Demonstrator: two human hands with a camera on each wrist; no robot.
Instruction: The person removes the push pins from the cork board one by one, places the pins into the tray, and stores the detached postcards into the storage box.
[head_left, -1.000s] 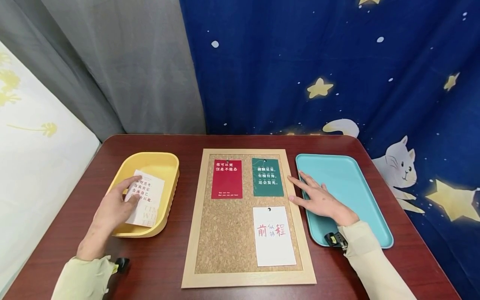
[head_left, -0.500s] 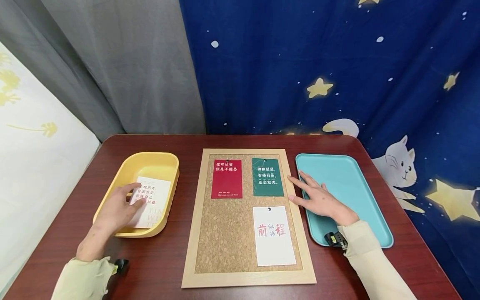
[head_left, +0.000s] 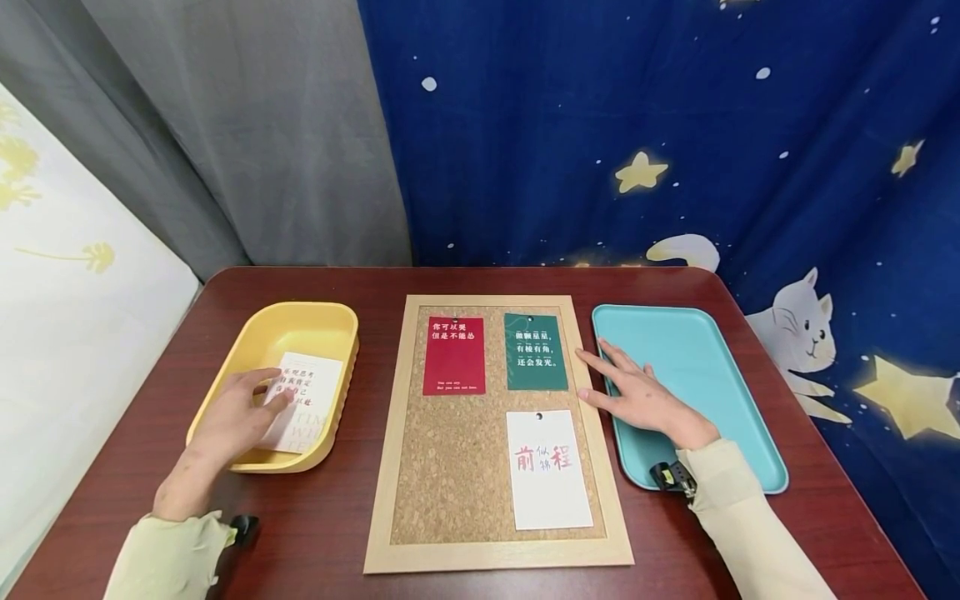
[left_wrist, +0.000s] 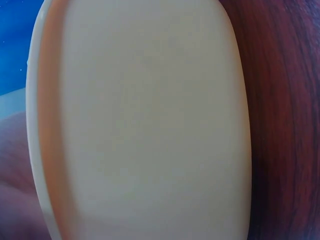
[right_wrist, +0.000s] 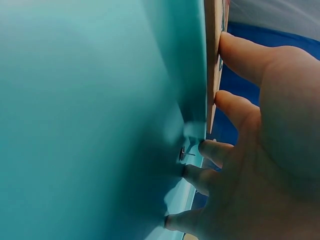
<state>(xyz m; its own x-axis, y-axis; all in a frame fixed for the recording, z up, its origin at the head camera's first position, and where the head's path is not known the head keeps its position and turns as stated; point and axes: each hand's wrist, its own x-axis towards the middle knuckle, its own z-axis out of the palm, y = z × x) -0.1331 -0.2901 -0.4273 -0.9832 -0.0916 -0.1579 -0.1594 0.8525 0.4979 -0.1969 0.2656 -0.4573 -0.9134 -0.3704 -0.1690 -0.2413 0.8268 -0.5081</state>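
Note:
My left hand [head_left: 236, 417] reaches into a yellow basket [head_left: 318, 317], thumb and index fingertips spread over a white card [head_left: 307, 400] with red lettering. The card's left edge is hidden under the hand; whether it is pinched is unclear. In the left wrist view, the basket's wall [left_wrist: 155, 120] hides the fingertips. My right hand [head_left: 637, 398] is spread; its thumb and index fingertip touch the right frame of a corkboard [head_left: 450, 475]. The other fingers reach over the rim of a blue tray [head_left: 697, 375]. A thumbtack [right_wrist: 183, 154] sits in that tray in the right wrist view.
Pinned on the corkboard are a red card [head_left: 454, 357], a green card [head_left: 536, 352] and a white card [head_left: 550, 471]. Bare cork lies at its lower left. All stand on a dark red wooden table [head_left: 315, 533]; curtains [head_left: 525, 125] hang behind it.
Since a second ago the white card in the basket has shifted right and downward under my left hand, whose fingers have moved slightly with it. My right hand stays at the board's edge.

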